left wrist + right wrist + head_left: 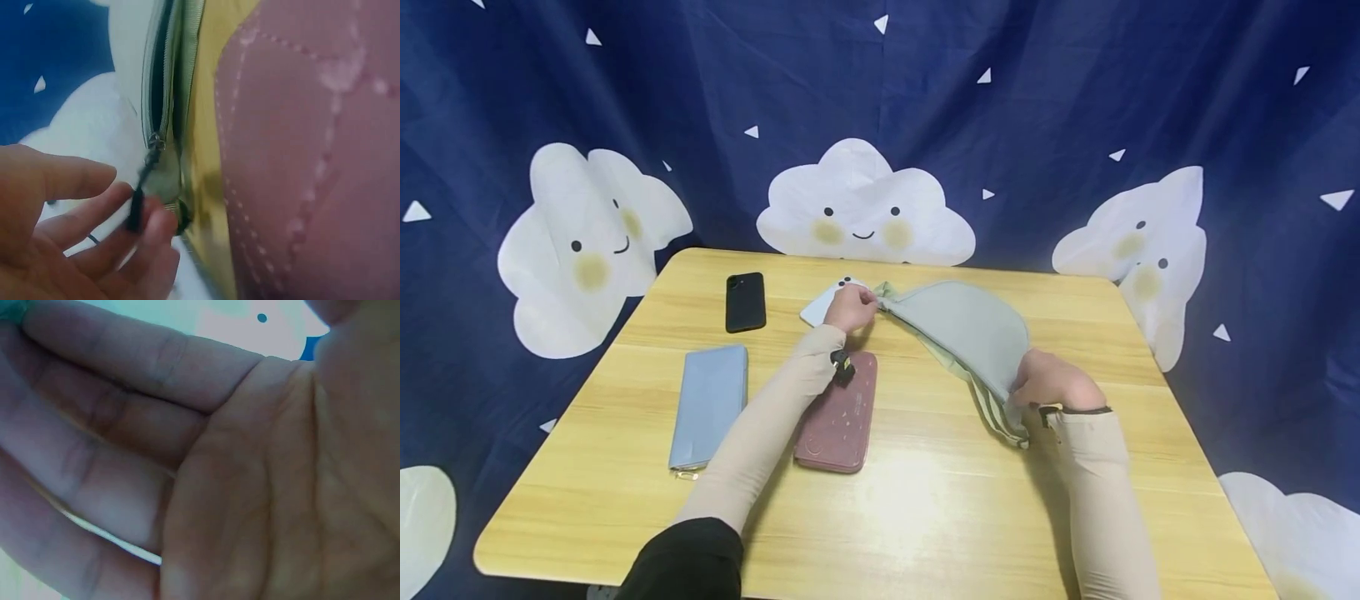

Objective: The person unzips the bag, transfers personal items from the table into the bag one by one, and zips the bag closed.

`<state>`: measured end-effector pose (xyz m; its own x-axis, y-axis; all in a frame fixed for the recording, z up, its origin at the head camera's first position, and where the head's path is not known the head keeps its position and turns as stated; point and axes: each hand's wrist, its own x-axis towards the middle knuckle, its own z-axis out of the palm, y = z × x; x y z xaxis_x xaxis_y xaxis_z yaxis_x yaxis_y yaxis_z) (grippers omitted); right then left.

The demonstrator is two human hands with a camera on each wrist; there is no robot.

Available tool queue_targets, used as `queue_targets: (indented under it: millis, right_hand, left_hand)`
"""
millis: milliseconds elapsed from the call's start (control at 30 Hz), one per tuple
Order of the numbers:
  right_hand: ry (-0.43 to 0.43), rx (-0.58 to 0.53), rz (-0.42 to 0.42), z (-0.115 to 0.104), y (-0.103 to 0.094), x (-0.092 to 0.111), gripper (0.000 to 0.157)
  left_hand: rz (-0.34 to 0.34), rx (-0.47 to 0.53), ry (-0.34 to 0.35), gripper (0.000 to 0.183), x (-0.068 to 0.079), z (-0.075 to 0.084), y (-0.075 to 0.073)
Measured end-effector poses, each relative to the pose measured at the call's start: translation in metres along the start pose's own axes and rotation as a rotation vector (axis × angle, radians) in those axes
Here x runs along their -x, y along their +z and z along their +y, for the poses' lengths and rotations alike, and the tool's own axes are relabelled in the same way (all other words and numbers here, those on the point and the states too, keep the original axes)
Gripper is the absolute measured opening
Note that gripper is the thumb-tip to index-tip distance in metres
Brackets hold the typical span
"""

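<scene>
"Head view, from my end: I have the grey-green bag [970, 325] at the wooden table [940, 533], right of its middle, stretched between two hands. What do you make of the left?"

"I see the left hand [850, 308] at the bag's far end. By the wrist view, its fingers curl loosely about a black zipper pull [135, 209], with the thumb a little apart. Above the pull, the zip [167, 69] is parted."

"And the right?"

"I have the right hand [1056, 382] pinching the bag's near corner, beside the hanging strap [996, 412]. Its own camera gives me mostly palm and long fingers; I can't tell from that how tight the hold is."

"What lies around them?"

"I count a pale phone [817, 312] partly behind the left hand, a maroon wallet [842, 425] partly covered by the left sleeve [760, 450], and, farther left, a blue wallet [709, 407] with a black phone [745, 302] beyond it. Behind the table I see a navy curtain [820, 75] printed with smiling clouds."
</scene>
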<state>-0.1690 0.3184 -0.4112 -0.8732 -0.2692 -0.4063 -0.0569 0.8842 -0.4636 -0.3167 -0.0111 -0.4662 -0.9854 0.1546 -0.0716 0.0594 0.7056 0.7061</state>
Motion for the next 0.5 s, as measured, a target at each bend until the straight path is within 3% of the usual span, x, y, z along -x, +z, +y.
queue_targets:
  millis: [167,267,367,500]
  right_hand:
    - [0.007,0.036,0.087,-0.006,0.0,-0.001,0.047]
    - [-0.015,0.058,0.201,-0.012,0.003,-0.006,0.039]
    - [-0.042,0.086,0.3,-0.02,0.009,-0.013,0.024]
    - [-0.063,0.085,0.363,-0.028,0.019,-0.024,0.023]
  left_hand:
    - [-0.001,-0.298,0.108,0.027,0.015,0.022,0.007]
    - [-0.015,-0.424,0.235,0.029,0.028,0.041,0.015]
    - [-0.066,-0.458,0.352,0.03,0.044,0.058,0.026]
    - [-0.163,-0.513,0.438,0.028,0.067,0.075,0.047]
